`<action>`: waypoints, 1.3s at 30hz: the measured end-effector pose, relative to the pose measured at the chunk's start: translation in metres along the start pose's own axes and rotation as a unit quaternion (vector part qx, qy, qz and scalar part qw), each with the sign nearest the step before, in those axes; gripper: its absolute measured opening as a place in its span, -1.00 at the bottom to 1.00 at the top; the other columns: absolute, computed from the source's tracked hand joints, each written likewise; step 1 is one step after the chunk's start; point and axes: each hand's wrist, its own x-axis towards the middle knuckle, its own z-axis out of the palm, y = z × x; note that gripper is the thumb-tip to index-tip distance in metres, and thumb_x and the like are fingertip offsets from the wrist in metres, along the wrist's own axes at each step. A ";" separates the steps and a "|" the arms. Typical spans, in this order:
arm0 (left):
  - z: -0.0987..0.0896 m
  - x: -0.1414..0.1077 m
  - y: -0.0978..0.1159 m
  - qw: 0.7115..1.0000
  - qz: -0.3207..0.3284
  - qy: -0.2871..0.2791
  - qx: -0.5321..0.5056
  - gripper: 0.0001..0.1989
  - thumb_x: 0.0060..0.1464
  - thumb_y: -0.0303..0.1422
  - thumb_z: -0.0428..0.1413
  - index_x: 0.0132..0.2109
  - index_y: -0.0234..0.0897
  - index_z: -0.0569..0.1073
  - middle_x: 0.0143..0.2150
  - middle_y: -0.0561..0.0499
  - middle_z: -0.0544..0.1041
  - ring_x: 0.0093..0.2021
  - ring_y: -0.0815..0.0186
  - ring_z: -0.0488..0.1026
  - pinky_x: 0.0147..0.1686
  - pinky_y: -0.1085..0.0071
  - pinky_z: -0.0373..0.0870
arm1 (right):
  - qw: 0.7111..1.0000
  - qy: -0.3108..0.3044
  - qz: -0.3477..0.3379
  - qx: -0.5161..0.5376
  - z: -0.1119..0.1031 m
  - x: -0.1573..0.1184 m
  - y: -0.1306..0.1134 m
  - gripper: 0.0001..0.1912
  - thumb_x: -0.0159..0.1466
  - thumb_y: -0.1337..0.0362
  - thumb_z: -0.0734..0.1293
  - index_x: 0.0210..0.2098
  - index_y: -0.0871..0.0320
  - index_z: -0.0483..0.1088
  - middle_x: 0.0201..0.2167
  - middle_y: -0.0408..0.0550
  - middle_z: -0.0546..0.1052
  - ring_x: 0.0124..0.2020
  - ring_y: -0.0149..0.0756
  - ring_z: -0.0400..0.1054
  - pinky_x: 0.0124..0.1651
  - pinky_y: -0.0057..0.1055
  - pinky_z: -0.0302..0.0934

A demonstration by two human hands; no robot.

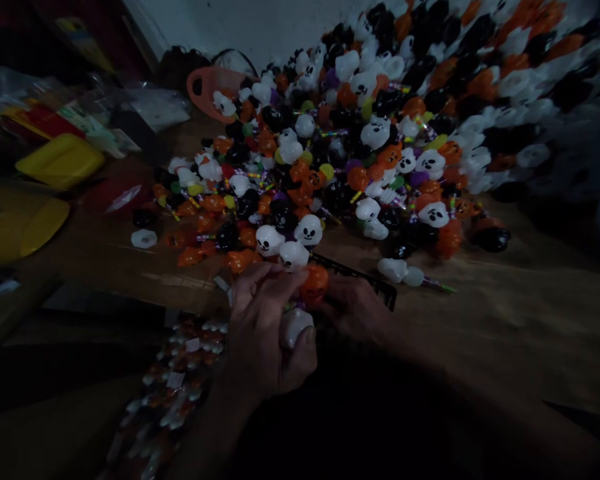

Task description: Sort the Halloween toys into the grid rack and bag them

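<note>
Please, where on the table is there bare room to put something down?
The widest bare part of the table is right of the right hand and the white figure with a purple stick. A smaller strip lies left, in front of the loose white cap-like piece. The middle and back are crowded by the figure pile.
</note>
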 end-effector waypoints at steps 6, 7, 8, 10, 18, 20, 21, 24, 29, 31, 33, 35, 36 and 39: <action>0.003 0.005 -0.001 1.000 0.008 0.005 -0.018 -0.45 -0.04 -0.26 0.05 0.11 -0.37 0.26 -0.14 -0.15 0.44 0.03 0.01 0.29 0.03 -0.01 0.26 | 0.998 -0.048 0.014 -0.046 0.000 -0.002 -0.004 -0.81 0.34 0.28 0.19 -0.37 0.20 0.34 -0.43 -0.09 0.42 -0.44 -0.40 0.30 -0.40 -0.49 0.13; 0.002 0.006 -0.001 1.000 0.007 0.011 -0.015 -0.45 -0.05 -0.27 0.06 0.11 -0.37 0.26 -0.12 -0.15 0.44 0.02 0.02 0.30 0.03 -0.01 0.27 | 0.997 -0.068 0.015 -0.033 -0.002 -0.002 -0.005 -0.82 0.34 0.28 0.19 -0.37 0.20 0.33 -0.43 -0.10 0.41 -0.46 -0.42 0.29 -0.40 -0.49 0.12; 0.002 0.007 0.000 1.000 0.007 0.017 -0.009 -0.45 -0.05 -0.29 0.07 0.11 -0.36 0.26 -0.08 -0.16 0.43 0.03 0.03 0.30 0.04 -0.01 0.27 | 0.996 -0.082 0.018 -0.020 -0.004 0.000 -0.007 -0.83 0.34 0.29 0.20 -0.37 0.20 0.33 -0.42 -0.11 0.40 -0.46 -0.43 0.28 -0.40 -0.49 0.12; -0.002 0.010 0.003 1.000 0.004 0.012 0.010 -0.46 -0.04 -0.30 0.08 0.12 -0.33 0.27 0.03 -0.19 0.40 0.08 0.02 0.29 0.09 -0.05 0.23 | 0.995 -0.095 0.028 -0.007 -0.007 0.001 -0.008 -0.85 0.33 0.31 0.20 -0.35 0.21 0.33 -0.40 -0.10 0.40 -0.45 -0.42 0.28 -0.38 -0.48 0.13; -0.009 0.023 0.020 0.997 0.009 -0.024 0.075 -0.67 -0.02 -0.40 0.18 -0.04 -0.20 0.45 -0.06 0.02 0.55 0.02 0.04 0.37 0.05 -0.01 0.29 | 0.996 -0.068 0.055 -0.023 0.009 0.002 -0.011 -0.84 0.31 0.36 0.19 -0.22 0.22 0.40 -0.30 0.00 0.49 -0.35 -0.32 0.37 -0.30 -0.43 0.23; -0.005 0.024 0.019 0.997 0.005 -0.015 0.074 -0.77 0.03 -0.46 0.15 -0.12 -0.21 0.47 -0.14 0.04 0.58 -0.07 0.12 0.43 -0.01 0.07 0.32 | 0.996 -0.053 0.062 -0.030 0.004 0.000 -0.016 -0.84 0.31 0.35 0.20 -0.25 0.22 0.41 -0.28 0.01 0.50 -0.31 -0.31 0.39 -0.24 -0.42 0.27; -0.002 0.024 0.018 0.997 -0.001 -0.012 0.071 -0.81 0.05 -0.46 0.14 -0.14 -0.21 0.46 -0.17 0.03 0.58 -0.11 0.15 0.45 -0.01 0.09 0.32 | 0.997 -0.049 0.062 -0.026 -0.003 -0.004 -0.019 -0.85 0.31 0.33 0.21 -0.24 0.20 0.41 -0.24 0.00 0.50 -0.27 -0.31 0.40 -0.20 -0.42 0.28; 0.001 0.024 0.016 0.998 0.003 -0.016 0.054 -0.86 0.07 -0.45 0.13 -0.17 -0.22 0.46 -0.20 0.03 0.56 -0.11 0.18 0.44 0.02 0.11 0.29 | 0.997 -0.009 0.077 -0.030 -0.043 -0.027 -0.028 -0.79 0.33 0.31 0.21 -0.05 0.11 0.35 -0.11 -0.04 0.49 -0.17 -0.33 0.40 -0.11 -0.41 0.29; -0.003 0.025 0.018 0.997 -0.070 -0.016 0.039 -0.73 0.07 -0.41 0.15 -0.04 -0.19 0.41 -0.14 0.01 0.51 -0.09 0.23 0.44 -0.03 0.23 0.36 | 0.951 0.087 0.165 -0.247 -0.110 -0.082 0.004 -0.69 0.30 0.27 0.24 0.04 0.09 0.32 -0.02 0.08 0.43 -0.05 -0.11 0.34 -0.11 -0.19 0.29; -0.004 0.027 0.018 0.996 -0.079 -0.020 0.031 -0.77 0.08 -0.42 0.14 -0.08 -0.17 0.42 -0.13 0.03 0.51 -0.07 0.25 0.43 -0.01 0.25 0.35 | 0.938 0.051 0.162 -0.301 -0.115 -0.093 0.023 -0.71 0.27 0.27 0.27 -0.01 0.10 0.37 -0.04 0.09 0.44 -0.07 -0.06 0.32 -0.10 -0.14 0.27; -0.004 0.028 0.016 0.998 -0.051 -0.028 0.031 -0.85 0.07 -0.44 0.14 -0.16 -0.18 0.43 -0.15 0.05 0.52 -0.06 0.26 0.43 0.02 0.24 0.33 | 0.941 0.035 0.140 -0.307 -0.115 -0.094 0.030 -0.73 0.27 0.28 0.25 -0.04 0.09 0.40 -0.10 0.07 0.47 -0.12 -0.07 0.32 -0.11 -0.12 0.25; -0.005 0.028 0.014 0.998 -0.027 -0.038 0.036 -0.85 0.06 -0.45 0.15 -0.18 -0.19 0.44 -0.16 0.04 0.52 -0.06 0.25 0.43 0.02 0.23 0.34 | 0.954 0.038 0.110 -0.276 -0.115 -0.083 0.023 -0.70 0.30 0.30 0.19 0.00 0.08 0.39 -0.15 0.07 0.49 -0.17 -0.09 0.35 -0.18 -0.17 0.27; -0.005 0.028 0.014 0.998 -0.019 -0.042 0.035 -0.83 0.05 -0.45 0.16 -0.17 -0.20 0.44 -0.16 0.03 0.53 -0.06 0.25 0.43 0.01 0.24 0.35 | 0.963 0.032 0.103 -0.248 -0.115 -0.074 0.016 -0.67 0.32 0.31 0.16 0.04 0.08 0.36 -0.17 0.07 0.50 -0.20 -0.12 0.37 -0.22 -0.22 0.28; -0.005 0.026 0.015 0.999 -0.013 -0.044 0.023 -0.81 0.05 -0.48 0.16 -0.15 -0.22 0.44 -0.18 0.02 0.54 -0.05 0.24 0.44 0.01 0.23 0.36 | 0.982 -0.005 0.079 -0.170 -0.111 -0.041 -0.007 -0.62 0.35 0.30 0.14 0.12 0.07 0.31 -0.13 0.06 0.49 -0.24 -0.23 0.41 -0.32 -0.37 0.28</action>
